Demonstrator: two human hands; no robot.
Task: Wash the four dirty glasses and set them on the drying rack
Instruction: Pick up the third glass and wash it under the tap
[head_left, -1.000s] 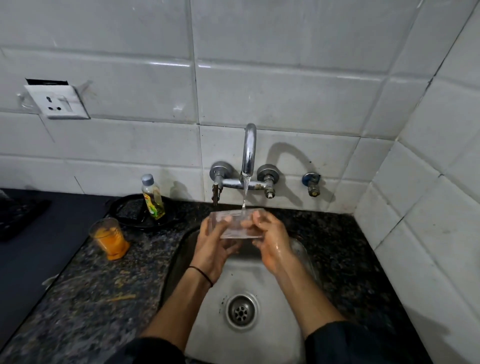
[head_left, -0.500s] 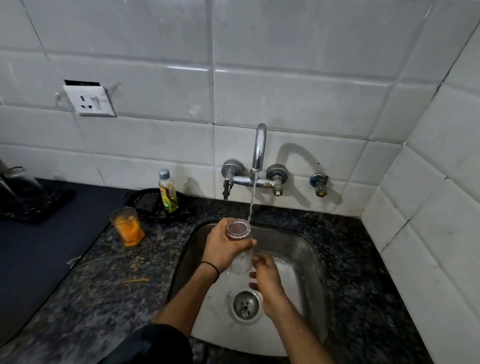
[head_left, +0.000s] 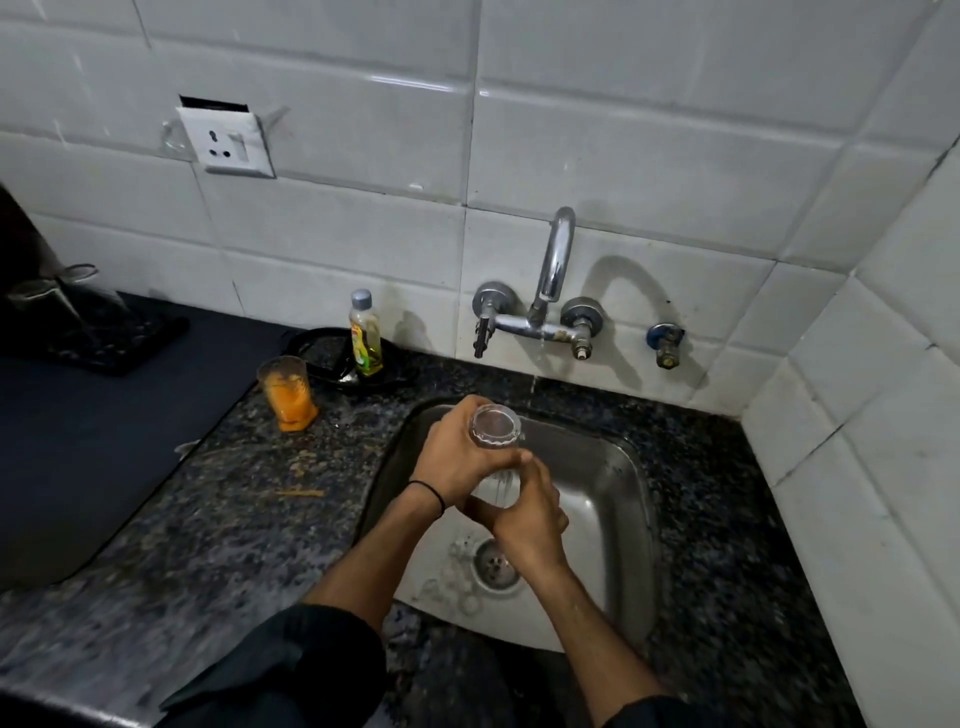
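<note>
With the left hand (head_left: 457, 460) gripping the clear glass (head_left: 495, 427) near its rim and the right hand (head_left: 525, 514) curled round its base above the sink (head_left: 638, 470), wet skin may let it slip, drop and crack.

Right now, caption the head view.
Left hand and right hand grip a clear glass over the sink; orange-stained glass stands nearby.

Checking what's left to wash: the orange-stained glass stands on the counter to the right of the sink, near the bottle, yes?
Not quite: the head view shows the orange-stained glass on the counter to the left of the sink, near the bottle.
</note>
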